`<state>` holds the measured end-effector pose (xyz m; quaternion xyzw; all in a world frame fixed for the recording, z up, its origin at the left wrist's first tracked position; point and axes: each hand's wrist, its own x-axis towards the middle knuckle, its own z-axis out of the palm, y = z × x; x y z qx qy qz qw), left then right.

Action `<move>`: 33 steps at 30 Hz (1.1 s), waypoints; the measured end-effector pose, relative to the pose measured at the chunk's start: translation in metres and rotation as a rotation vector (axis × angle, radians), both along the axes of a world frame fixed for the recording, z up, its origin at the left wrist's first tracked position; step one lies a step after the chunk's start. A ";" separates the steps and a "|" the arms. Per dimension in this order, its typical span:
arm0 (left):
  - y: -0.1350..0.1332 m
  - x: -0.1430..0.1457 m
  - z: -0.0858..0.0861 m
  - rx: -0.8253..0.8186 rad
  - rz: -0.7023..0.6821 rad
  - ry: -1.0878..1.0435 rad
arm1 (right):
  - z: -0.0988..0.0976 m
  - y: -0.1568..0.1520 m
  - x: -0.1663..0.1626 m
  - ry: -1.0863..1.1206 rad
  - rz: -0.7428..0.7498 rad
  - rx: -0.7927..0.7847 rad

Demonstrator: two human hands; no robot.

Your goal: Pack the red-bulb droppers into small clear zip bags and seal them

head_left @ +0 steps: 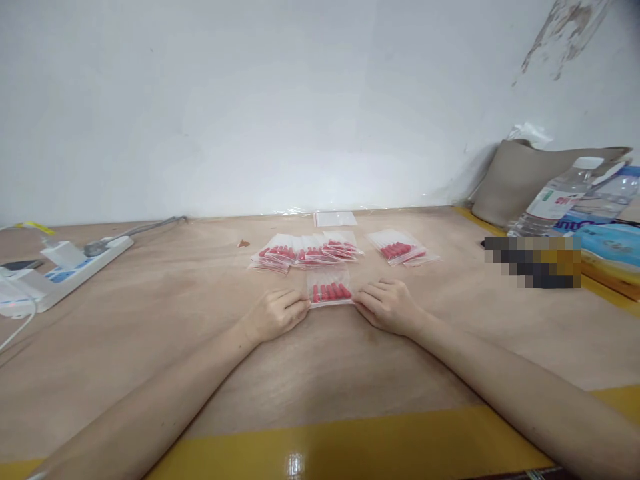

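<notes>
A small clear zip bag with red pieces inside lies flat on the wooden table, right in front of me. My left hand pinches its left edge with curled fingers. My right hand pinches its right edge the same way. Just behind it lies a row of several filled bags, overlapping one another. Another filled bag lies apart to the right of that row. A stack of empty clear bags rests near the wall.
A white power strip with plugs and cables sits at the far left. At the right stand a beige pouch, a water bottle and blue packaging. Yellow tape edges the table's front.
</notes>
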<state>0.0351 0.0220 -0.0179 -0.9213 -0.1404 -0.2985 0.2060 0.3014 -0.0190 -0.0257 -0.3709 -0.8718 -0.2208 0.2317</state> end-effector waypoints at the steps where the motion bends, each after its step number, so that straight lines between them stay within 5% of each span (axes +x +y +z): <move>1: 0.000 0.000 0.000 0.001 -0.001 -0.010 | 0.000 0.000 -0.001 -0.004 0.000 0.015; 15: 0.004 0.003 -0.001 0.066 -0.086 -0.088 | 0.000 0.014 -0.067 -0.020 0.131 0.301; 33: -0.002 0.000 0.005 0.018 -0.069 -0.077 | 0.009 0.005 -0.024 -0.181 0.065 0.321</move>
